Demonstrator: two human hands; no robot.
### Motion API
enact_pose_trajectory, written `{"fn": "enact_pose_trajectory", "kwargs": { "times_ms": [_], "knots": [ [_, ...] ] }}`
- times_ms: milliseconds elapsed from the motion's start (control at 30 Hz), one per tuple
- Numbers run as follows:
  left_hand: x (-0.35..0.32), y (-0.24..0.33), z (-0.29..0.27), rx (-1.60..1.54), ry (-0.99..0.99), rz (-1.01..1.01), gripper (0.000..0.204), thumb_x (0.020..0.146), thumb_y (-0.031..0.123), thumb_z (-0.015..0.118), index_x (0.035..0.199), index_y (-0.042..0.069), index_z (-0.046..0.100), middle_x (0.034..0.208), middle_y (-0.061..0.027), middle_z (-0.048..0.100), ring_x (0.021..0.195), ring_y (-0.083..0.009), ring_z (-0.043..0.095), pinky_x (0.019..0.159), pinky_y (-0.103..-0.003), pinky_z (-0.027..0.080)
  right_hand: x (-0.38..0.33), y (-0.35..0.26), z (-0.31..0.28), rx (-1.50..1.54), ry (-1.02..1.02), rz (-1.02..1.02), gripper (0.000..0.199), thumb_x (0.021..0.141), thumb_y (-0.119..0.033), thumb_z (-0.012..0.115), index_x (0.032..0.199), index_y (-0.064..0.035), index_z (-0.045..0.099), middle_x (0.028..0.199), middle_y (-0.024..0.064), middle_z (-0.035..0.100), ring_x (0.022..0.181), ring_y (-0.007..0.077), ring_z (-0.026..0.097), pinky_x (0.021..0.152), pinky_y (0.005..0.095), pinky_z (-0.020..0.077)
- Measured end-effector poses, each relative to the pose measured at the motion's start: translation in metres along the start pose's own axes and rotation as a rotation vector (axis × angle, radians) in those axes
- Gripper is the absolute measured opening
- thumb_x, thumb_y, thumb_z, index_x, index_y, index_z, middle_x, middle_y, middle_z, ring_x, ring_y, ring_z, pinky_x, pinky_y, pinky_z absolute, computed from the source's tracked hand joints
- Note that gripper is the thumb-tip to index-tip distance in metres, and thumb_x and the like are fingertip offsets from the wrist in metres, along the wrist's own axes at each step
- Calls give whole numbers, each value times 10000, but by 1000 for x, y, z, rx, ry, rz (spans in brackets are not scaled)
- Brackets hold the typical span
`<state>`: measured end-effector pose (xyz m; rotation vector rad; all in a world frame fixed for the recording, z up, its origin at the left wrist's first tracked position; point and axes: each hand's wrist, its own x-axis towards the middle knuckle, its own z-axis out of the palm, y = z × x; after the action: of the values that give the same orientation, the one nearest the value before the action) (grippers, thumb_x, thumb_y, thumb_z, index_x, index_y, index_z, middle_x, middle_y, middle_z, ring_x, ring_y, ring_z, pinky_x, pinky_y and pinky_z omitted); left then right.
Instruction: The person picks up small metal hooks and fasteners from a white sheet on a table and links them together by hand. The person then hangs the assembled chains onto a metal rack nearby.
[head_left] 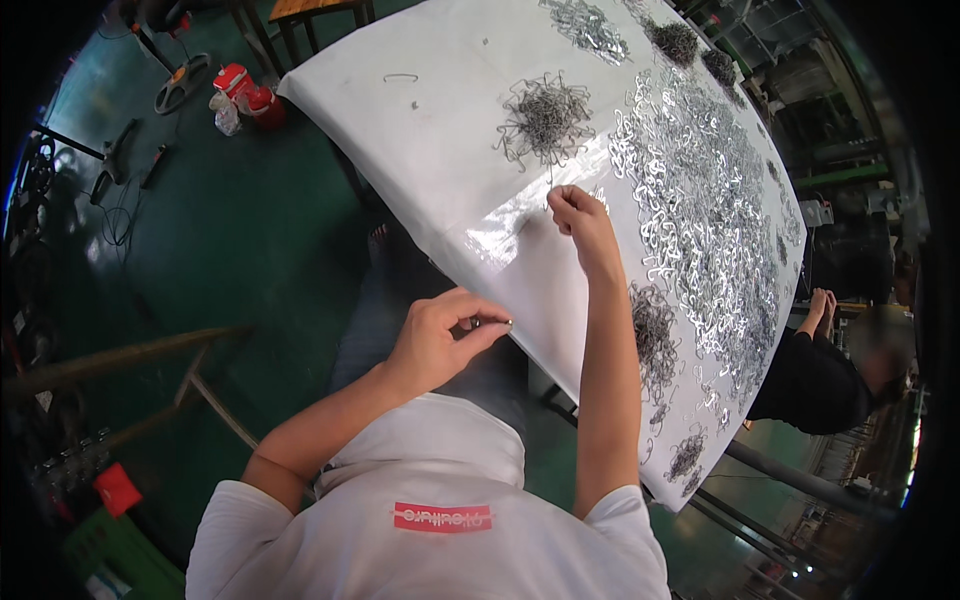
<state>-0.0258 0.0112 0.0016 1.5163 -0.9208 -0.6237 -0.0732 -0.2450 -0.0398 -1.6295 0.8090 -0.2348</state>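
— Two hands busy: left hand (440, 340) pinches a small metal clip (492, 323) above the lap, right hand (578, 218) closes on another at the tabletop (420, 120)
— Progress?
— Early, I'd judge; the tangled pile (546, 118) and the shiny spread (700, 200) remain

A red rectangular label (442, 517) with pale lettering sits on the back of the person's white shirt (400, 560), near the picture's lower edge. On the green floor (250, 220) beyond the table's far-left corner stand small red-and-white containers (245, 95), too blurred to tell further.
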Motion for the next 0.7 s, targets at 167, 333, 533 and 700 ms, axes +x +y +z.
{"fn": "enact_pose_trajectory", "kwargs": {
  "times_ms": [167,333,533,700],
  "knots": [
    [-2,-4,13,-30,22,45,112,774,38,692,885,53,685,775,-58,670,648,-128,602,560,-241,451,-37,21,11,150,184,-33,106,877,-141,587,875,-35,586,674,-40,476,574,37,380,518,193,273],
    [-4,-1,17,-20,27,46,125,776,22,684,898,49,679,786,-51,671,661,-136,611,565,-241,461,-60,3,12,381,157,-68,103,895,-112,568,909,-10,571,767,23,555,645,74,480,552,211,366],
    [-7,0,19,4,41,91,148,766,-5,677,905,47,675,814,-57,669,667,-144,613,585,-251,483,-148,-23,33,619,91,5,87,882,-75,576,905,9,574,831,77,594,690,108,553,569,233,434],
    [-7,1,23,-18,59,102,197,769,-12,669,958,42,651,840,-62,673,740,-155,654,623,-246,493,-189,-24,53,683,121,-10,72,872,-73,604,903,-9,591,934,25,559,707,82,488,591,210,380]
  ]
}}
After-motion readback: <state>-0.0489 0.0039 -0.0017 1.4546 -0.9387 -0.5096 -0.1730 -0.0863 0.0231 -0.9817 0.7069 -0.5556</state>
